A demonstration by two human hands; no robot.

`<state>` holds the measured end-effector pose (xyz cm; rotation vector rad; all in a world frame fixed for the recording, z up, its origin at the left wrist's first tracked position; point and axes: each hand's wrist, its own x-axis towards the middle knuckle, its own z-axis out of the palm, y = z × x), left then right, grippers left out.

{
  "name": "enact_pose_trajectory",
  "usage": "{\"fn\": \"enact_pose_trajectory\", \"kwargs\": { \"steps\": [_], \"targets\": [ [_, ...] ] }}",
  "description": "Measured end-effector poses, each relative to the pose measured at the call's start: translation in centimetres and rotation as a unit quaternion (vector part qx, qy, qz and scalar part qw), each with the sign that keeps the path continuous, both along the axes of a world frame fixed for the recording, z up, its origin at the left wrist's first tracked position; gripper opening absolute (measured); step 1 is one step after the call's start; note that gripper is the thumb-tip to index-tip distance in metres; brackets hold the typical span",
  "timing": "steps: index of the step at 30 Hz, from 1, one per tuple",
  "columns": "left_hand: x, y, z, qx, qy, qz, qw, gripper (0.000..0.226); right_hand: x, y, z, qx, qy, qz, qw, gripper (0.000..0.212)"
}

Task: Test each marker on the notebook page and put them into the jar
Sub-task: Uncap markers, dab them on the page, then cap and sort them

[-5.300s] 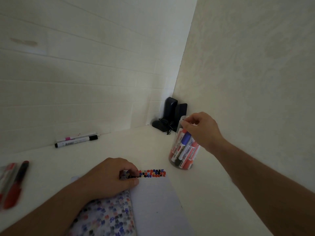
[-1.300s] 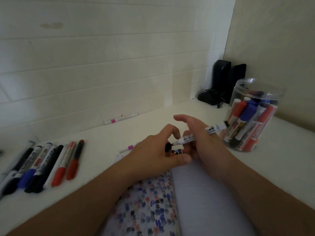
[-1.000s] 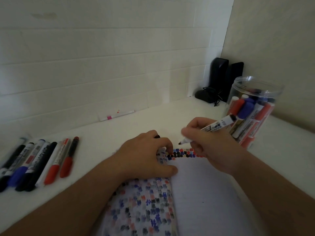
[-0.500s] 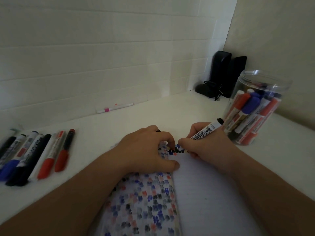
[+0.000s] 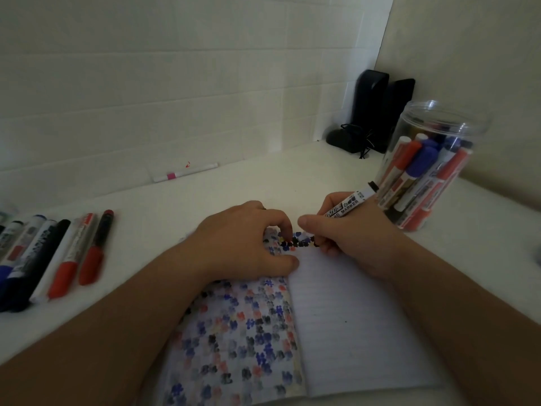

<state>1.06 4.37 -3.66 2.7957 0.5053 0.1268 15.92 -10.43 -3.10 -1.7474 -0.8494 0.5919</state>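
White barrel in my right hand (image 5: 348, 238), the marker (image 5: 347, 205) is pinched low near its tip, fingers curled round it, and slants up and back toward the jar (image 5: 430, 168). Its tip is down at the top edge of the notebook (image 5: 351, 323), at the right end of a row of black, blue and red dots (image 5: 295, 243); my fingers hide the tip itself, so I cannot tell whether it touches the paper. My left hand (image 5: 243, 244) rests on the top of the notebook beside the spine, fingers curled, pressing it flat; whether it also holds the cap I cannot tell, though something dark shows behind a knuckle. To do this well, I think I should keep the left hand firm so the page does not slide, dab lightly just beside the last dot so the new mark reads apart from its neighbour, and look at the colour before lifting. The jar stands open just beyond my right wrist, already holding red and blue markers, so I would cap this one first, then slip it in without knocking the rim. More markers (image 5: 58, 253) lie in a row on the table (image 5: 234, 186) to my left, untested I judge, and a thin pen with a pink band (image 5: 184, 172) lies by the wall.
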Motion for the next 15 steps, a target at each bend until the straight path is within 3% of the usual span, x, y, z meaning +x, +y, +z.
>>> {"fn": "enact_pose_trajectory", "kwargs": {
  "steps": [5,15],
  "targets": [
    [0.00,-0.01,0.03,-0.001,0.004,0.002,1.000,0.046,-0.41,0.44,-0.40,-0.004,-0.049,-0.050,0.998,0.026],
    [-0.02,-0.04,0.04,0.003,0.006,0.000,1.000,0.047,-0.37,0.47,-1.03,-0.024,-0.131,-0.027,0.991,0.026]
  ]
}}
